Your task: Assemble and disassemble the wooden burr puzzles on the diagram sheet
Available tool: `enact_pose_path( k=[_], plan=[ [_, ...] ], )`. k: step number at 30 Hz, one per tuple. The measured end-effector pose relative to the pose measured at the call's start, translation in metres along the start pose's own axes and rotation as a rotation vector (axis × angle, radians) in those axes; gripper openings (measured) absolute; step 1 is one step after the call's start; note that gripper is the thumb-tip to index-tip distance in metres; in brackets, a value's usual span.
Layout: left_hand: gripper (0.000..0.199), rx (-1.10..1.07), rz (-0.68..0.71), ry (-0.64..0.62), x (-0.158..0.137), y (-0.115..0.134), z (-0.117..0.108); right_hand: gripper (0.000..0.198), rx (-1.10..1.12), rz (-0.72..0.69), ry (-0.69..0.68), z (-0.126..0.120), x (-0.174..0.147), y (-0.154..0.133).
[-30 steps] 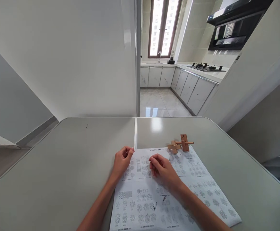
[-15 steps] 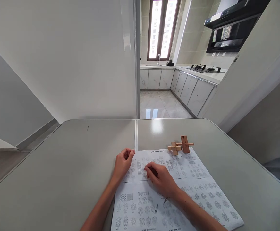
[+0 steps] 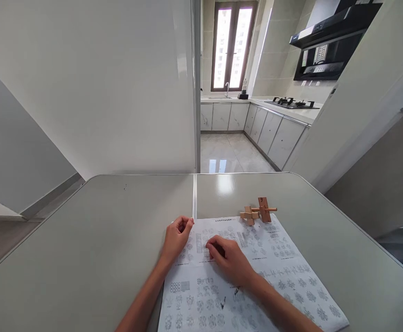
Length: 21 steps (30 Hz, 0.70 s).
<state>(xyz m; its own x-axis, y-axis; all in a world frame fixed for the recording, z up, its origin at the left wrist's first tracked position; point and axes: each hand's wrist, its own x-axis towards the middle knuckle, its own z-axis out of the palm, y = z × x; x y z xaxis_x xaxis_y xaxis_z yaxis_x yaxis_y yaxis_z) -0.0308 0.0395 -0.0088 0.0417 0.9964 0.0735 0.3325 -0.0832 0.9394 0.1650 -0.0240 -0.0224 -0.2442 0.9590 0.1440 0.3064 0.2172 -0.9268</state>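
Note:
A large white printed sheet, covered with rows of small diagrams, lies on the table under my hands. My left hand rests at the sheet's far left corner, fingers curled and thumb against the forefinger, with nothing visible in it. On the upper middle of the sheet lies my right hand, loosely closed, its thumb near the bent forefinger and nothing visible between them. Beyond it, at the sheet's far edge, stands a small wooden assembly of interlocked pieces with a thin rod through it; neither hand touches it.
The grey-beige table has a pale seam running away from me and a rounded far edge. A white panel rises behind it on the left. A kitchen with a gas hob shows through the opening.
The view has tilted slightly, so most things sit a little lower in the picture. Both hands and the wooden assembly keep their places on the sheet and table.

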Motion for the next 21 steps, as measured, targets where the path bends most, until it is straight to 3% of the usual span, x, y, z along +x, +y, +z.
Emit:
enact_pose_path(
  k=[11,17,21],
  plan=[
    [0.042,0.069,0.06,-0.121,0.0,-0.006,-0.008,0.032,0.196,0.094,0.01,-0.003,0.002,-0.003],
    [0.039,0.16,0.109,-0.224,0.002,-0.011,-0.033,0.035,0.269,0.114,0.031,-0.004,0.005,-0.002],
    [0.04,0.194,0.098,-0.182,0.008,-0.016,-0.05,0.037,0.286,0.12,0.037,-0.003,0.004,-0.001]
  ],
)
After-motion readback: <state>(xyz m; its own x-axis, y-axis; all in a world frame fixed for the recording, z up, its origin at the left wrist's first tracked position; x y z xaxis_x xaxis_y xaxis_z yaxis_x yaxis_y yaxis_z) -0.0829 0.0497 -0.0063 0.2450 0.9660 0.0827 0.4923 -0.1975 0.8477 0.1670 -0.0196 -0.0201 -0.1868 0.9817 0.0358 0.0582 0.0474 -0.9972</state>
